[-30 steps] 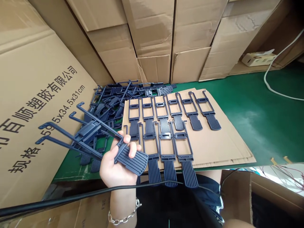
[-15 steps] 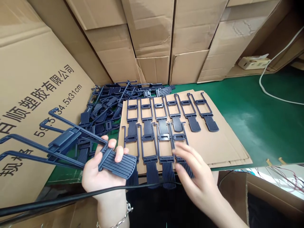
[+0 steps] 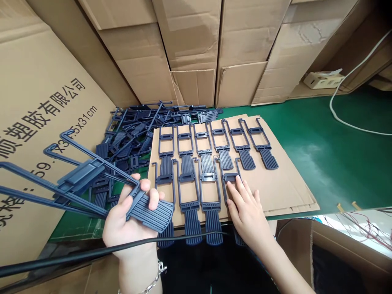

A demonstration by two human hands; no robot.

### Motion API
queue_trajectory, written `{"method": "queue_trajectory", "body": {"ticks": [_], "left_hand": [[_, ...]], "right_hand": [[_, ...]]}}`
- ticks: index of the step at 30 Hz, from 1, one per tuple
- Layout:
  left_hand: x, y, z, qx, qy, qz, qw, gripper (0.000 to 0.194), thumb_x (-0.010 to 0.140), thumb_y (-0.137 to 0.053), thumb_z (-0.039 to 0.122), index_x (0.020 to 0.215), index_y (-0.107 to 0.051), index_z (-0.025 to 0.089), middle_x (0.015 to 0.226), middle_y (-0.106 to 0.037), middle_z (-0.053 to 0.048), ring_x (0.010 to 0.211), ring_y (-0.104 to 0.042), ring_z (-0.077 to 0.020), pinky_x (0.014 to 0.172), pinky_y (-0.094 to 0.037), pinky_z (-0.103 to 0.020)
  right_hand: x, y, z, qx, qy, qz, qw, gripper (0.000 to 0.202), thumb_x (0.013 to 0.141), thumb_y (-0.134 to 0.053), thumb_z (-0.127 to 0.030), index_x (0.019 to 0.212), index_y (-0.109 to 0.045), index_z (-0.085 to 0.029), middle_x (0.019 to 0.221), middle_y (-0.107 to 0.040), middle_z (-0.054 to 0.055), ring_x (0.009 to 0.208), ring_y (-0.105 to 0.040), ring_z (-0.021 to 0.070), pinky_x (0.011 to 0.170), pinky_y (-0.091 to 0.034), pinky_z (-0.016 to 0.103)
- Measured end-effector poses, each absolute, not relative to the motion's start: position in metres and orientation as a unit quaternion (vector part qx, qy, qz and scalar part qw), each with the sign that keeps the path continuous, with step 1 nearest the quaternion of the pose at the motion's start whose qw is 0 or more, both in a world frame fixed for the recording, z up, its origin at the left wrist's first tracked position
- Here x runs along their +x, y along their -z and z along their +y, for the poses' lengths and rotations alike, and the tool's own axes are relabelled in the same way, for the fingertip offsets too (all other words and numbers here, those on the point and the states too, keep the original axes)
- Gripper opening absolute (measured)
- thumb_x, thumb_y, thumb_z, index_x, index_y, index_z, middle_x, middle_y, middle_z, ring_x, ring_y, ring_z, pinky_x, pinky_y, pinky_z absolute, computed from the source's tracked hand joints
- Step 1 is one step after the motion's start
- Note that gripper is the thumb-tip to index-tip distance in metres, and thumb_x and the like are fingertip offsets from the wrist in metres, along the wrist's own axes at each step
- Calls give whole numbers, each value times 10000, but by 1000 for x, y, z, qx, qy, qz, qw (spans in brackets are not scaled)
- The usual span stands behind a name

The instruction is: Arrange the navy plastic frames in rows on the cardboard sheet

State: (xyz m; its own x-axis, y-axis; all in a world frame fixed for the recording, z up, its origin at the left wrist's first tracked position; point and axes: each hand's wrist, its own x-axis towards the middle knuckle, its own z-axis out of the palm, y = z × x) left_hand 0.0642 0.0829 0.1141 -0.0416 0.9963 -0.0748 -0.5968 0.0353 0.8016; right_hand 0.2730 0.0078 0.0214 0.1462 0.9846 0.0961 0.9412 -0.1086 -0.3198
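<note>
My left hand [image 3: 118, 230] is closed around a few stacked dark blue plastic brackets [image 3: 151, 214], gripping them near their ribbed ends. Their long hooked arms point off to the left. With fingers stretched out, my right hand [image 3: 249, 214] lies on the rightmost bracket [image 3: 230, 177] of the front row and covers much of its frame. Two rows of matching brackets lie on a cardboard sheet [image 3: 275, 190]; the front row's ribbed ends [image 3: 192, 226] stick out past the sheet's near edge.
A tangled pile of brackets [image 3: 128, 141] lies behind my left hand on the green table [image 3: 306, 139]. Cardboard boxes [image 3: 192, 45] wall the back, and a printed carton [image 3: 27, 85] stands left. A black cable [image 3: 92, 251] crosses in front; a white cable [image 3: 339, 118] hangs right.
My right hand has come down from just above the rightmost front bracket and now rests flat on it. The left hand keeps its hold, and the view has shifted slightly.
</note>
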Motion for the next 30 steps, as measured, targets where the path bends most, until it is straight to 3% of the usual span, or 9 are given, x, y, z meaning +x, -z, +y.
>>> {"method": "queue_trajectory", "body": {"ticks": [14,23,30], "left_hand": [[65,-118,78,284,-641,364,613,282,650,-620,263,912,-627,159,769,-500,-1,510,-463,-75,589,-519,-263],[71,-115,79,317,-569,337,679,373,665,-686,417,914,-614,149,727,-536,-7,455,-488,-91,516,-501,-280],[83,-101,79,320,-523,306,728,324,714,-646,377,950,-603,160,758,-549,-10,469,-511,-99,540,-507,-302]], "right_hand": [[290,-27,11,-715,-90,-679,140,467,920,-268,-233,1365,-391,-158,1470,-246,81,1352,-198,275,1038,-292,575],[285,-34,17,-726,-103,-670,115,482,939,-234,-263,1394,-346,-151,1481,-214,75,1348,-210,282,1041,-289,563],[284,-33,16,-727,-99,-669,123,470,954,-227,-303,1385,-356,-166,1479,-219,86,1353,-185,305,1016,-261,629]]}}
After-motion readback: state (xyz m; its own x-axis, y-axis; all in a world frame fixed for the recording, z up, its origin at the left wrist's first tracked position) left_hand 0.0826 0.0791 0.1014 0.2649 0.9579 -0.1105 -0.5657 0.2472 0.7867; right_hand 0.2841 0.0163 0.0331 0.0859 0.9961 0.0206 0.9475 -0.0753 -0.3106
